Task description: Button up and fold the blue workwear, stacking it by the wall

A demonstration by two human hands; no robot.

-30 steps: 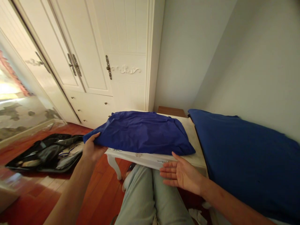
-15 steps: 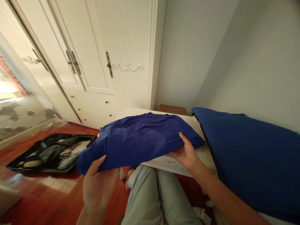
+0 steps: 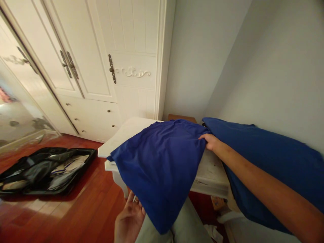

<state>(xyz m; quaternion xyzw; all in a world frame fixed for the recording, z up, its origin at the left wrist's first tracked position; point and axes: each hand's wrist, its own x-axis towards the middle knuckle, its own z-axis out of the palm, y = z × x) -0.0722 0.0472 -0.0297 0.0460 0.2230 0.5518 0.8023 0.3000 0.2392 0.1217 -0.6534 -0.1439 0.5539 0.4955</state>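
A blue cloth [image 3: 162, 162] lies across the white table [image 3: 126, 130], and a pointed part of it hangs over the front edge above my legs. My right hand [image 3: 210, 141] pinches the cloth at its right side. Low at the cloth's left edge is my left hand [image 3: 130, 214], palm up, fingers apart and partly behind the fabric; it does not grip it. A darker blue cloth [image 3: 273, 162] is spread to the right of the table, partly under my right forearm.
An open black suitcase [image 3: 48, 172] with clothes in it lies on the red wood floor [image 3: 91, 209] at left. A white wardrobe [image 3: 136, 40] stands behind the table. A brown box [image 3: 182, 118] is between table and wall.
The blue cloth has left my left hand and its front part now hangs down. My left hand has moved lower and opened; my right hand has moved up and slightly right with its edge.
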